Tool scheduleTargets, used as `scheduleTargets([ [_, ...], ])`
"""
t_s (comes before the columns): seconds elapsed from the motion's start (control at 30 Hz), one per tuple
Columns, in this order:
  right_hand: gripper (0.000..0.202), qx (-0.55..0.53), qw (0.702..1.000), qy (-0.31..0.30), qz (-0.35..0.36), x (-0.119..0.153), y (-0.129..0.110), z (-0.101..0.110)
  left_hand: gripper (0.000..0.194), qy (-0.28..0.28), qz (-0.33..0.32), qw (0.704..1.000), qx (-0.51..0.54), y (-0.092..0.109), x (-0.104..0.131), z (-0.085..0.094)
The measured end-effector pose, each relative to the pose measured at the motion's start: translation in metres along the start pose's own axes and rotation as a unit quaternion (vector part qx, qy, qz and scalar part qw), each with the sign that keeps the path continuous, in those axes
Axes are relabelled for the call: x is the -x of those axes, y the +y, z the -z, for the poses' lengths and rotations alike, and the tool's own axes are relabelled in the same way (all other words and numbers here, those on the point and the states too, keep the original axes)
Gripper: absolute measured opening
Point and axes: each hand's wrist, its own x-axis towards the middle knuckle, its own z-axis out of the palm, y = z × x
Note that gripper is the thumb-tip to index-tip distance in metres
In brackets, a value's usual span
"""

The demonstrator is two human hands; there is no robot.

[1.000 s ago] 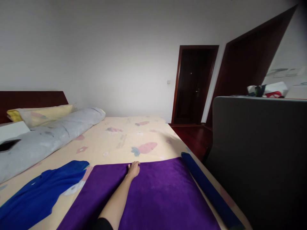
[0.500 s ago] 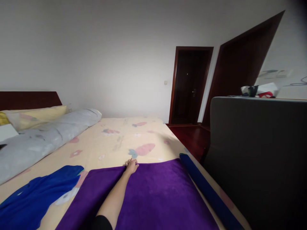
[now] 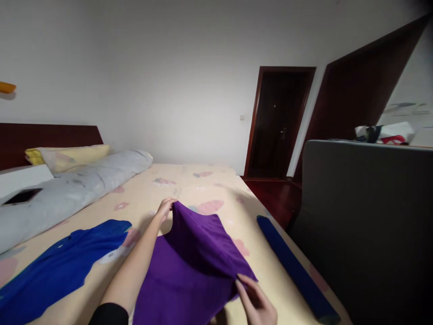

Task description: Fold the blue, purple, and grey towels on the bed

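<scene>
While the left hand [image 3: 166, 210] grips the purple cloth [image 3: 199, 253] at its far edge, the right hand [image 3: 256, 300] pinches it nearer. Blue cloths [image 3: 64, 266] lie on either side.

Here's the purple cloth [image 3: 192, 271], plain and soft-looking, over the near middle of the patterned bed sheet [image 3: 176, 171]; up it goes in a peak at far left; creases slant across to a pinched spot at near right; the near end runs out of view.
</scene>
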Motion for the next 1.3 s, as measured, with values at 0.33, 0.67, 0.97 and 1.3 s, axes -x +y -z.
scheduleTargets([
  [0.33,0.038,-0.072,0.996,-0.006,0.056,-0.159,-0.057,-0.004,0.04,0.067,-0.088,0.984,0.142,0.083,0.066,0.076],
  [0.67,0.046,-0.049,0.992,-0.068,0.096,-0.23,-0.084,-0.015,0.044,0.038,-0.107,0.988,0.105,0.115,0.111,0.093],
  [0.97,0.058,-0.035,0.986,-0.141,0.079,-0.254,-0.092,-0.009,0.048,0.059,-0.13,0.989,0.044,0.126,0.114,0.101],
  [1.3,0.047,0.088,0.977,-0.141,0.135,-0.255,-0.111,0.0,0.032,0.104,-0.172,0.976,-0.087,0.133,0.109,0.108],
])
